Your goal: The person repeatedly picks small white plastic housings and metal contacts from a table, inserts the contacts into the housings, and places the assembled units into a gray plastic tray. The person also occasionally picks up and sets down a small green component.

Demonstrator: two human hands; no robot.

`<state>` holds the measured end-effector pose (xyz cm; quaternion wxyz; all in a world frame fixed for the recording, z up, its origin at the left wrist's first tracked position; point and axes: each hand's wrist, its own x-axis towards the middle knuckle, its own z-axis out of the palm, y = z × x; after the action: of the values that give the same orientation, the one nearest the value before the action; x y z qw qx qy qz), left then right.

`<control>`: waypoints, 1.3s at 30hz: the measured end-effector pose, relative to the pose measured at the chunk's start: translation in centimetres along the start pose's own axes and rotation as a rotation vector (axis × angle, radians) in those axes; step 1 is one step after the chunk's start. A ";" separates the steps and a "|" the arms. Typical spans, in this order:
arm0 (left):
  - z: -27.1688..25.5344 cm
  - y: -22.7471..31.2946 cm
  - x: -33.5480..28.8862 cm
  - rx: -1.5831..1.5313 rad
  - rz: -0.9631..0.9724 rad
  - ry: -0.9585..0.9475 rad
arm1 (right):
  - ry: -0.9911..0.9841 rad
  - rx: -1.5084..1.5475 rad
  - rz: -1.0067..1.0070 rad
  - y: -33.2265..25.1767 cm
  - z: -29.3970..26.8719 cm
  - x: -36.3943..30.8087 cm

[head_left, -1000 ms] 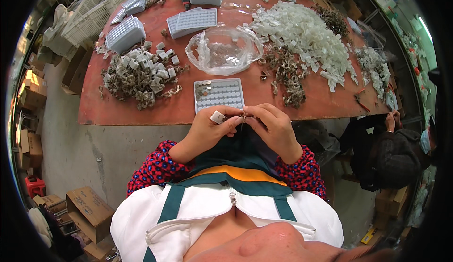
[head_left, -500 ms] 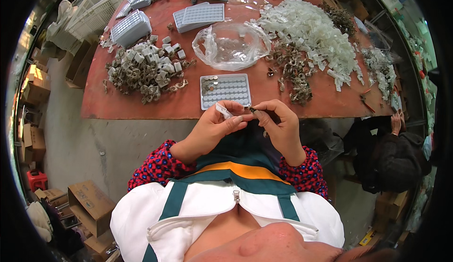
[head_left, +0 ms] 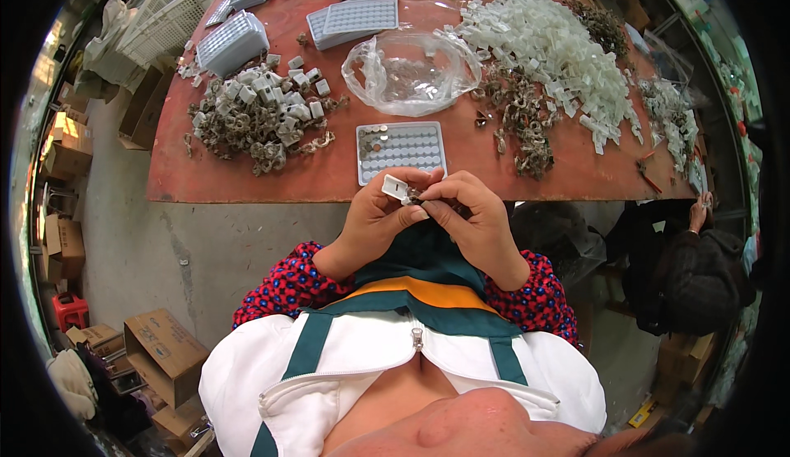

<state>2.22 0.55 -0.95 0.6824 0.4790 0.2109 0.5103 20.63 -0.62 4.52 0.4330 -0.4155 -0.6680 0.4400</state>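
Observation:
Just off the table's near edge, my left hand (head_left: 372, 225) is closed on a small white plastic casing (head_left: 394, 186) with a dark slot in its face. The fingertips of my right hand (head_left: 476, 220) pinch a small dark part with thin wires (head_left: 416, 199), held against the casing's lower end. How the two pieces join is covered by my fingers. Right beyond my hands lies a shallow white tray (head_left: 415, 159) with rows of pockets; a few small round discs (head_left: 375, 129) sit at its far left.
On the red table (head_left: 321, 181), a heap of wired white casings (head_left: 255, 120) lies left, a clear plastic bag (head_left: 411, 78) in the middle, loose translucent casings (head_left: 543, 54) and coiled wires (head_left: 527, 132) right. Pocketed trays (head_left: 234, 43) are stacked behind. Another person (head_left: 687, 272) sits at right.
My right hand has come left and the dark part now meets the white casing, which has turned to show its slotted face. The whole view has shifted slightly.

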 end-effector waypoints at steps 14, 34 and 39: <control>0.0 -0.1 -0.3 0.097 0.027 0.165 | -0.044 -0.150 -0.185 0.5 -0.2 0.0; 0.9 1.5 -1.1 -0.021 -0.143 0.249 | -0.014 -0.019 -0.099 0.7 -0.1 -0.4; 0.7 1.7 -1.0 0.146 -0.060 0.253 | 0.022 0.133 0.115 0.3 0.6 -0.8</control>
<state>1.52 -0.58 0.59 0.6285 0.4527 0.3461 0.5294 20.36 -1.41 3.92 0.4408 -0.4284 -0.6076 0.5029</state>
